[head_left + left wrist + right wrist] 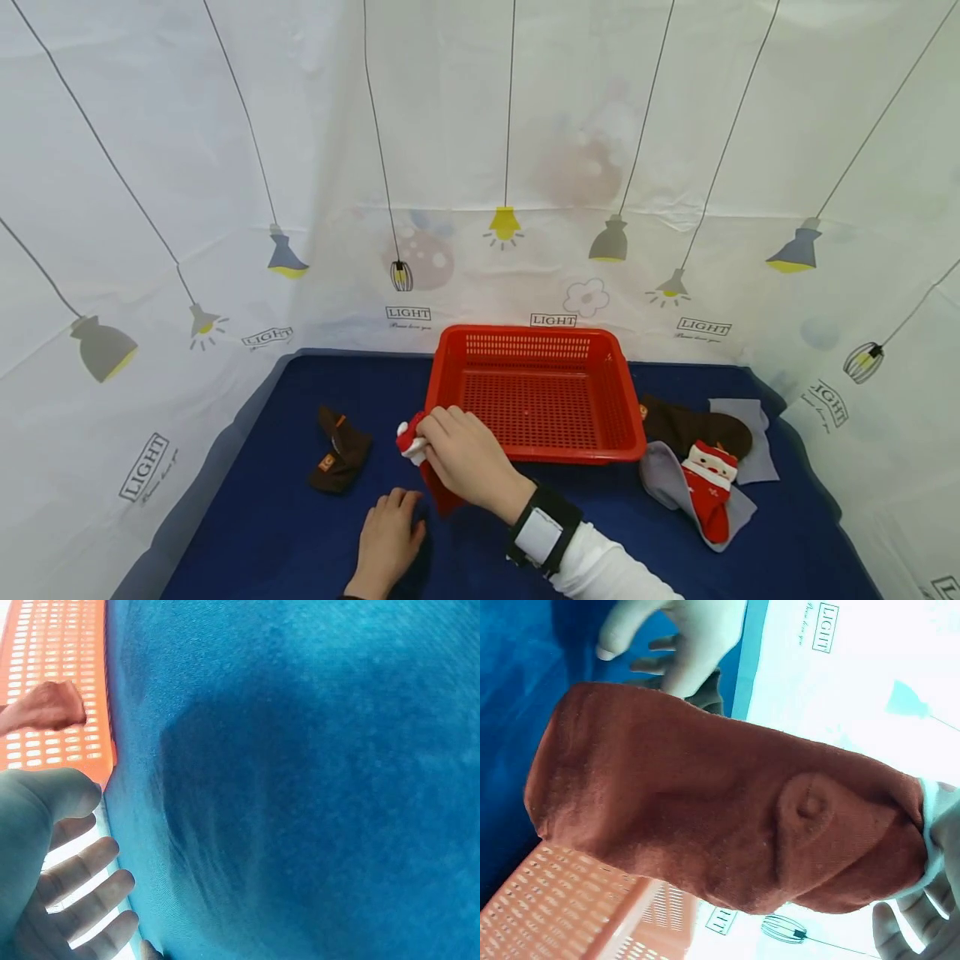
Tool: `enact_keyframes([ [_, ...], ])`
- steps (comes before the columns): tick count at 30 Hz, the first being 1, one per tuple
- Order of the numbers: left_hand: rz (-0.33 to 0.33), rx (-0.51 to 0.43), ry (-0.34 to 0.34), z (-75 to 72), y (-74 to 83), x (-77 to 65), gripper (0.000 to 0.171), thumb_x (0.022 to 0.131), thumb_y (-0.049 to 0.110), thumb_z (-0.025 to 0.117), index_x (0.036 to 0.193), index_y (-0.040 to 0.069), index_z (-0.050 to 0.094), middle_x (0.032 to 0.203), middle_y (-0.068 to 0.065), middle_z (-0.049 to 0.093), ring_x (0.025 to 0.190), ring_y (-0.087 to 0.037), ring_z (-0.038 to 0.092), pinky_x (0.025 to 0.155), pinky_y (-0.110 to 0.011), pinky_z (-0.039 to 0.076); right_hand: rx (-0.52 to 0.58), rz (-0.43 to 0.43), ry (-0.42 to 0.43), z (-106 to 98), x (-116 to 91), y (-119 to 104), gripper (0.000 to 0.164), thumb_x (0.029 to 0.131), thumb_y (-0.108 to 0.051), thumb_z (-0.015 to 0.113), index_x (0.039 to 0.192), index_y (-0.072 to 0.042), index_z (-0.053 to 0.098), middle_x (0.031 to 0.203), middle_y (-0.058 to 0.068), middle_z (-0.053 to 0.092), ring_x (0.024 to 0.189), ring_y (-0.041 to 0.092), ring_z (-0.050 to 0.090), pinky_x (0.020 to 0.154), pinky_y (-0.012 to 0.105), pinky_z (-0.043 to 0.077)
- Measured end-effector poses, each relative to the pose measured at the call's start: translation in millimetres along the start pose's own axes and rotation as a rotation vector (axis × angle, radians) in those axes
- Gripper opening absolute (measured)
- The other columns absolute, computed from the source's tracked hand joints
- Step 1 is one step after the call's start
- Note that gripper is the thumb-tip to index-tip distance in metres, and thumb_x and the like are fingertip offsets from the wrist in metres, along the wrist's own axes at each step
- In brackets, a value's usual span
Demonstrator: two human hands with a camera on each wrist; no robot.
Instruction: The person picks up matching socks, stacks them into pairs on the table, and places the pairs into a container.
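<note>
Far L of the blue-covered table [251, 521], a brown sock [348, 454] w/ orange patches lies crumpled, apart from everything else; folded or a pair, can't tell. Just R of it & nearer me, the L hand [386, 533] is free, fingers loose, nothing in them, low over the cloth; can't tell if it's touching. Prob. waiting there b/c it's handy to the other one's work.

Next, ctr, the task's thing: a red Santa sock [705, 802], up in the air just in front of the basket's L corner. The R hand [468, 462] has it pinched near the white-trimmed end, fingers curled, prob. so the rest can hang free.

Behind, the red plastic basket [525, 456] sits mid-table, open side up, prob. b/c both sides can reach it there.

Far R, just beside the basket, a loose heap: brown sock piece [693, 429], grey sock [663, 477], more grey fabric [761, 458] behind, & a second Santa sock [708, 496] on top, face up. Looks dropped, not arranged.
</note>
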State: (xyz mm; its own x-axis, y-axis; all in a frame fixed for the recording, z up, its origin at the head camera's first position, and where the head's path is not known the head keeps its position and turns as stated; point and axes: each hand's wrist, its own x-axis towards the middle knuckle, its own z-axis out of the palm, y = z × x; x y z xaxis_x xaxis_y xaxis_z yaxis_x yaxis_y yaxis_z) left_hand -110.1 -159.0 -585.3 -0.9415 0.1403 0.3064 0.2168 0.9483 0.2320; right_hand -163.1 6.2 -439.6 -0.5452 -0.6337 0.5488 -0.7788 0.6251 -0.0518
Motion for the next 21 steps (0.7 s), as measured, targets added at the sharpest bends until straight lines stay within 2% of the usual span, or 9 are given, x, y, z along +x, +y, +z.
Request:
enact_keyframes([
  [7, 0.002, 0.016, -0.029, -2.6, 4.3, 2.5, 0.024, 0.072, 0.021, 0.073, 0.094, 0.016, 0.067, 0.086, -0.002, 0.056, 0.074, -0.021, 0.053, 0.063, -0.038, 0.042, -0.057, -0.018, -0.029, 8, -14, 4, 0.012, 0.087, -0.023, 0.061, 0.096, -0.018, 0.054, 0.088, -0.005, 0.053, 0.075, 0.010, 0.047, 0.062, 0.019, 0.037],
  [14, 0.027, -0.001, 0.003, -3.5, 12.8, 4.5, 0.023, 0.072, 0.020, 0.072, 0.094, 0.015, 0.067, 0.085, -0.002, 0.056, 0.073, -0.020, 0.052, 0.063, -0.036, 0.041, -0.053, 0.006, -0.040, 16, -33, 12, 0.011, 0.087, -0.023, 0.060, 0.095, -0.019, 0.054, 0.088, -0.005, 0.053, 0.075, 0.010, 0.047, 0.062, 0.022, 0.039],
  [21, 0.028, -0.030, 0.043, 1.0, 21.7, 0.5, 0.026, 0.070, 0.020, 0.072, 0.094, 0.014, 0.066, 0.086, 0.000, 0.057, 0.075, -0.021, 0.053, 0.064, -0.036, 0.041, -0.011, 0.031, -0.018, 25, -64, 27, 0.014, 0.084, -0.020, 0.064, 0.094, -0.019, 0.054, 0.087, -0.007, 0.053, 0.076, 0.009, 0.047, 0.062, 0.022, 0.038],
])
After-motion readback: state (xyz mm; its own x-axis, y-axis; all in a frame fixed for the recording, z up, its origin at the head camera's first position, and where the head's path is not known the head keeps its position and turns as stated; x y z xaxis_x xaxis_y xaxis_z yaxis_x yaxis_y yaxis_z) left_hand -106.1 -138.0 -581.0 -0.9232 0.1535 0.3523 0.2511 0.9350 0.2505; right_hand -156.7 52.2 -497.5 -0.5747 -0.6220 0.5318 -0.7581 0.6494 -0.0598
